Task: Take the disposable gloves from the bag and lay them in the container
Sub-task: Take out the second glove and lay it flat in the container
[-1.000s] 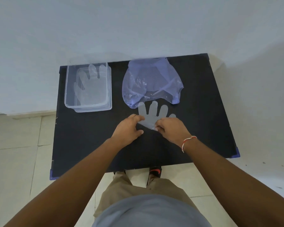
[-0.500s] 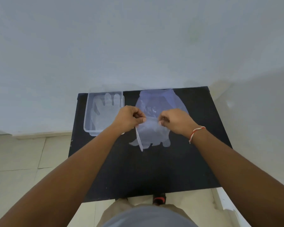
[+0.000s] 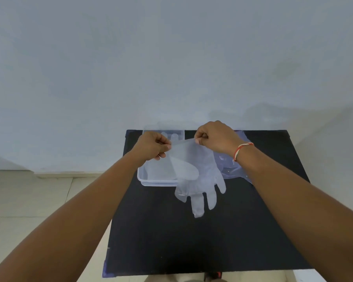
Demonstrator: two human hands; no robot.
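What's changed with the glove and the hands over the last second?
Both hands, left and right, pinched the glove by its cuff, lifted it off the table and carried it left toward the container; it now hangs fingers down. Container and bag stayed put.

the near half of the bench (image 3: 192, 241) lies bare; at the far edge the container (image 3: 159, 182) and bag (image 3: 232, 171) crowd against the wall (image 3: 171, 68).

Both forearms are bare, no sleeves in view. The right wrist carries a thin thread band (image 3: 243, 150) of red and white strands, sitting just behind the right hand (image 3: 216, 137). The left hand (image 3: 151, 146) and its wrist are unadorned.
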